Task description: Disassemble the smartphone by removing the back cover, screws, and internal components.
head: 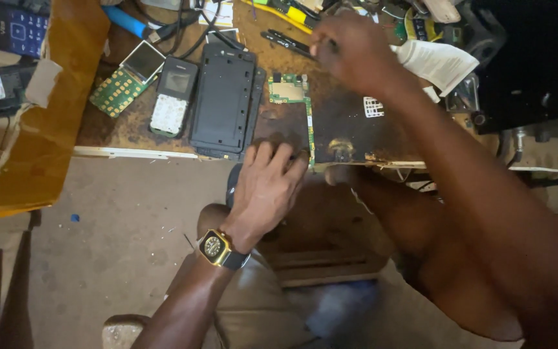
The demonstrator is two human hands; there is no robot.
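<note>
**Two hands at a cluttered phone repair bench**

The left hand [267, 184] lies palm down at the near edge of the workbench [130, 132], fingers spread and loosely curved, closing on nothing; its fingertips press the worn brown top just beside the long strip of a green circuit board [290, 90]. A gold square wristwatch [215, 246] sits on that wrist, below the bench edge. The board lies flat near the middle of the bench, its wider part at the far end and a thin strip running along the near side toward the fingers.

The right hand [350, 48] is raised over the far part of the bench, fingers bunched tight around a thin dark tool (blurred, so its kind cannot be told). Black tweezers [285, 40] lie on the bench just left of that hand.

Left of the board rests a black phone frame [223, 100], flat and rectangular. Further left lie a small grey keypad phone [173, 97] and an opened handset showing a green keypad board [119, 89] with its screen tilted up. A blue-handled tool [124, 21] lies at the far left among black cables. A folded white cloth [437, 63] sits right of the raised hand, and a brown cardboard flap [40, 123] hangs off the left end of the bench.
</note>
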